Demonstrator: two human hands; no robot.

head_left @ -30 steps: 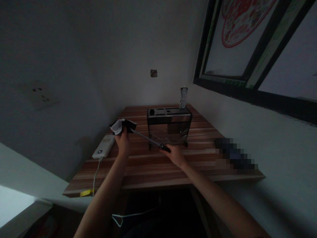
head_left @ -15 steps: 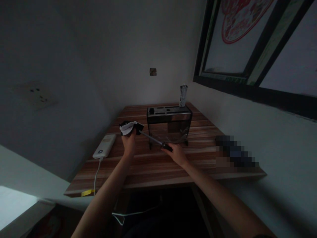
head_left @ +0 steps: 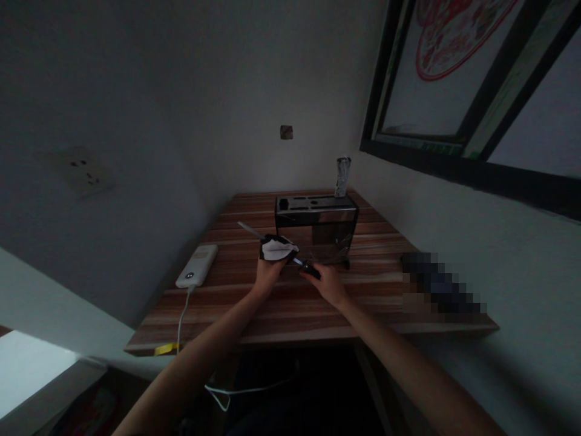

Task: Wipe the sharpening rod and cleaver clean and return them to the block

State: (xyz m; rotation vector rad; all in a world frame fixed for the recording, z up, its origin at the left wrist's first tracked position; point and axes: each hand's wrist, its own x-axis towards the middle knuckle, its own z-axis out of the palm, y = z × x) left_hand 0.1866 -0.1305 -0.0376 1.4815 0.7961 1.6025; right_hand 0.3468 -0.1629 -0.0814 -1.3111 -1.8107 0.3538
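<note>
My right hand [head_left: 327, 284] grips the dark handle of a long thin knife [head_left: 249, 229] whose blade points up and to the left over the wooden table [head_left: 290, 309]. My left hand [head_left: 267, 270] pinches a black-and-white cloth [head_left: 276, 248] folded around the blade, close to the handle. Just behind both hands stands a metal knife block [head_left: 316, 227] with slots in its top. The room is dim.
A white power bank [head_left: 198, 266] with a white cable lies at the table's left. A small crumpled silver wrapper [head_left: 342, 176] stands behind the block in the corner. A blurred dark object [head_left: 442, 292] lies at the right. A framed window [head_left: 472, 91] is on the right wall.
My left hand has slid the cloth along the blade from its tip down toward the handle, leaving the tip bare. The right hand stayed about where it was.
</note>
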